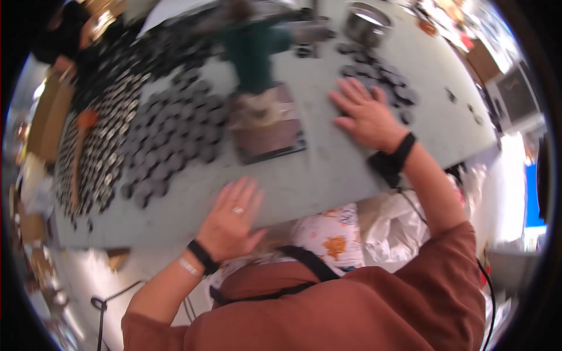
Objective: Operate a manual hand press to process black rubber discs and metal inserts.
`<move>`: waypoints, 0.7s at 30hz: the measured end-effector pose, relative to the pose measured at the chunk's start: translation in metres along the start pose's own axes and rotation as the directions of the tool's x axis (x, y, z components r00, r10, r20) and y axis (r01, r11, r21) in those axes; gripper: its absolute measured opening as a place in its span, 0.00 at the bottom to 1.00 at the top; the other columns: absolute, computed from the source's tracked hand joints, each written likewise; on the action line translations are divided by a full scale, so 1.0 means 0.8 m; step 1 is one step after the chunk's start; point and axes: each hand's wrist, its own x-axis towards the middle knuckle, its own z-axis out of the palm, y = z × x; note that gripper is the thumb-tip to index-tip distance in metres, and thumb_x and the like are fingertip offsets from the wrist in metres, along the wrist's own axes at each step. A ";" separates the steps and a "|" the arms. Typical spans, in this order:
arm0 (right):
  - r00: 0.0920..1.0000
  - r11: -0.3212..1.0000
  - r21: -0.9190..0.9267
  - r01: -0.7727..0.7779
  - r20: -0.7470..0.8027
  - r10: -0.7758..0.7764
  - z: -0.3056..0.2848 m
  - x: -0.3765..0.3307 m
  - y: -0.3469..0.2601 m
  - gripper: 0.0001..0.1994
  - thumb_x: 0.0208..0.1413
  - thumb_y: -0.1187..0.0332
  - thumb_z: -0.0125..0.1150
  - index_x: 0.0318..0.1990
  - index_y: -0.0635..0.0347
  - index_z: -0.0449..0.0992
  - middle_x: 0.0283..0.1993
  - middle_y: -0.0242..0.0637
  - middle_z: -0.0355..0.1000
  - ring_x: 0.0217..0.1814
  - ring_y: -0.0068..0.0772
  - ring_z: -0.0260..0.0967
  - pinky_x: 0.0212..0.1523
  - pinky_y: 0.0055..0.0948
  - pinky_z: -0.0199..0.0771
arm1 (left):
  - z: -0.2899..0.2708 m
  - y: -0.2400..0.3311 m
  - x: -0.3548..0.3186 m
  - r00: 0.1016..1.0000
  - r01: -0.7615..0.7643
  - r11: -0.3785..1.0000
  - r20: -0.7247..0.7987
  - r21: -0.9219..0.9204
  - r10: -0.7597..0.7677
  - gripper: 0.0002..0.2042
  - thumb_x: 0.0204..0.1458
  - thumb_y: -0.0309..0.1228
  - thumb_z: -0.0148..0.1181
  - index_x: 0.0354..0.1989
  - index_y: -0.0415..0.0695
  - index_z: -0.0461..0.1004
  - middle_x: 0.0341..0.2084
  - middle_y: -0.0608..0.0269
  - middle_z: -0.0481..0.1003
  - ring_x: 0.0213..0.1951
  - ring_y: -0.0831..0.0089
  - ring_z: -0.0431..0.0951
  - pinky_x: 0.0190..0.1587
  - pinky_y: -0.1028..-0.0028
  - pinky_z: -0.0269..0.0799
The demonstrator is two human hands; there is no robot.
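Fairly bright, even light over grey tabletop (328, 181); blown-out white glare near right rim; small glints on metal rings (109, 159); motion smear on green machine (249, 58), softer blur on left hand (231, 222); tabletop edges bowed by fisheye, corners black, everything near rim soft and stretched

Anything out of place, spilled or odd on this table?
Nothing looks clearly spilled or damaged, though blur hides detail. Two mild oddities: the orange-headed tool at left lies on top of the small rings, and a few small pieces at far right sit apart from the dark discs, like strays.
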 end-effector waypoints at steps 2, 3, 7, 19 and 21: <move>0.995 0.996 -0.076 -0.048 0.085 0.054 -0.002 0.012 0.016 0.27 0.60 0.50 0.43 0.64 0.48 0.57 0.69 0.41 0.50 0.73 0.39 0.41 0.62 0.55 0.43 | 0.002 -0.004 -0.005 0.999 0.026 1.000 -0.034 -0.005 -0.026 0.35 0.34 0.36 0.69 0.53 0.32 0.63 0.55 0.40 0.62 0.59 0.47 0.60 0.61 0.53 0.56; 0.996 0.997 -0.066 -0.047 0.079 0.052 -0.001 0.015 0.026 0.27 0.61 0.49 0.42 0.65 0.48 0.56 0.69 0.41 0.50 0.73 0.40 0.41 0.61 0.55 0.45 | 0.002 -0.006 -0.006 0.997 -0.023 0.999 -0.071 -0.044 0.020 0.35 0.35 0.36 0.69 0.53 0.32 0.63 0.55 0.41 0.62 0.59 0.47 0.60 0.61 0.54 0.56; 0.997 0.980 -0.190 -0.066 0.022 0.071 -0.002 0.019 0.029 0.27 0.60 0.50 0.44 0.64 0.49 0.57 0.68 0.42 0.51 0.72 0.41 0.43 0.59 0.56 0.48 | -0.001 -0.007 -0.010 0.994 -0.025 0.998 -0.110 -0.060 0.019 0.34 0.37 0.37 0.68 0.53 0.33 0.64 0.55 0.42 0.63 0.59 0.48 0.61 0.61 0.54 0.56; 0.928 0.688 0.716 -0.117 -0.168 0.333 -0.022 0.079 -0.067 0.15 0.57 0.64 0.49 0.44 0.65 0.74 0.36 0.50 0.74 0.38 0.48 0.73 0.41 0.35 0.71 | -0.018 -0.044 0.007 0.843 0.263 0.903 -0.375 -0.340 -0.386 0.21 0.44 0.29 0.63 0.47 0.34 0.70 0.47 0.47 0.71 0.53 0.53 0.68 0.53 0.62 0.66; 0.896 0.516 0.819 -0.249 -0.008 0.445 -0.017 0.106 -0.074 0.17 0.57 0.61 0.51 0.44 0.66 0.75 0.33 0.45 0.75 0.34 0.41 0.73 0.37 0.32 0.71 | -0.020 -0.037 0.019 0.863 0.279 0.903 -0.326 -0.327 -0.385 0.20 0.46 0.30 0.61 0.47 0.34 0.70 0.48 0.48 0.71 0.53 0.53 0.69 0.52 0.65 0.67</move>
